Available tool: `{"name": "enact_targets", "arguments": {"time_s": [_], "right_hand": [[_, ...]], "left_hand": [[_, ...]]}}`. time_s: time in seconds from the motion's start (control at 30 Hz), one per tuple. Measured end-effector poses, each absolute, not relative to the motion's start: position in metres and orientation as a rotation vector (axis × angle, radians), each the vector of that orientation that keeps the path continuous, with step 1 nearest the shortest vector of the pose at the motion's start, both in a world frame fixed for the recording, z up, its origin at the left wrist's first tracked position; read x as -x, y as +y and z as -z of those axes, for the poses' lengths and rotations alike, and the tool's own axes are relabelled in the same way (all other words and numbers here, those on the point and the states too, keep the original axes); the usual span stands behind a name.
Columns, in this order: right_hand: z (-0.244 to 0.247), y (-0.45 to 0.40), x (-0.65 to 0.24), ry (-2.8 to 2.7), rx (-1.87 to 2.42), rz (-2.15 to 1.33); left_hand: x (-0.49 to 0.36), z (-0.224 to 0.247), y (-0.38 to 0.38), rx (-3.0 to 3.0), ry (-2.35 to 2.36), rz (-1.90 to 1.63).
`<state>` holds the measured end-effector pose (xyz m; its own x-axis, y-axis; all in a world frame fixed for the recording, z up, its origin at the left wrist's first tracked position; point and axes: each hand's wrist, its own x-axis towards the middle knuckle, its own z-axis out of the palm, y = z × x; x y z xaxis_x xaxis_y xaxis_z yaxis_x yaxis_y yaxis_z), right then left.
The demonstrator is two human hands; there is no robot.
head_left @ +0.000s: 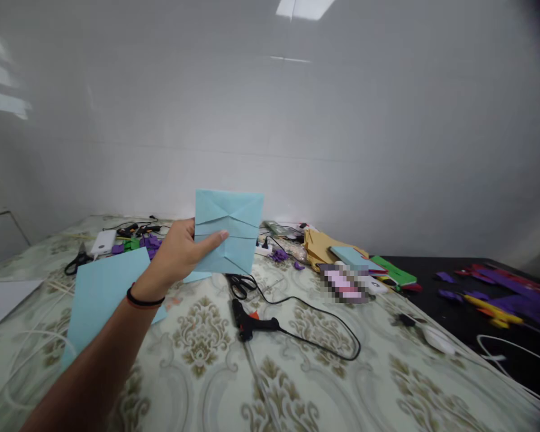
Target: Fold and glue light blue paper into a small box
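Note:
My left hand (pixel 184 247) grips a folded light-blue paper envelope (pixel 234 210) by its left side, the thumb pressed flat across the front and the fingers hidden behind. The paper is held upright above the table, its crossing fold lines facing me. Below it a black hot glue gun (pixel 247 323) lies on the patterned tablecloth (pixel 202 336), its cord looping to the right. Black-handled scissors (pixel 240 287) rest just behind the glue gun. Under my left forearm lies a larger light-blue sheet (pixel 99 294). My right hand is out of view.
At the back left are more scissors (pixel 78 261), a white box-like device (pixel 103 242) and purple scraps (pixel 150 243). Toward the right lie a phone (pixel 344 284), yellow-brown paper (pixel 326 246) and a green item (pixel 393 270). A black surface (pixel 441 318) holds purple and red pieces. White cables run along both sides.

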<state>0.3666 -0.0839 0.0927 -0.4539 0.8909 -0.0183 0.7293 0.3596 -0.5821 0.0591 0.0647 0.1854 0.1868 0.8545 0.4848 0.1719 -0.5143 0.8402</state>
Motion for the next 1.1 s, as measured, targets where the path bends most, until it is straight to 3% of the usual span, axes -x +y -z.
{"name": "enact_targets", "arguments": {"time_s": [0.23,0.47,1.1], "right_hand": [[-0.129,-0.021,-0.322,-1.811,1.185,-0.473],[-0.153,0.044,-0.231,-1.642,0.834,-0.807],[-0.159,0.051,-0.241,-1.649,0.804,-0.892]], "left_hand": [[-0.039,-0.165,0.056,-1.851,0.922,-1.143],[-0.029,-0.162,0.052,-1.722,0.85,-1.234],[-0.032,-0.158,0.058,-1.737,0.929,-1.092]]}}
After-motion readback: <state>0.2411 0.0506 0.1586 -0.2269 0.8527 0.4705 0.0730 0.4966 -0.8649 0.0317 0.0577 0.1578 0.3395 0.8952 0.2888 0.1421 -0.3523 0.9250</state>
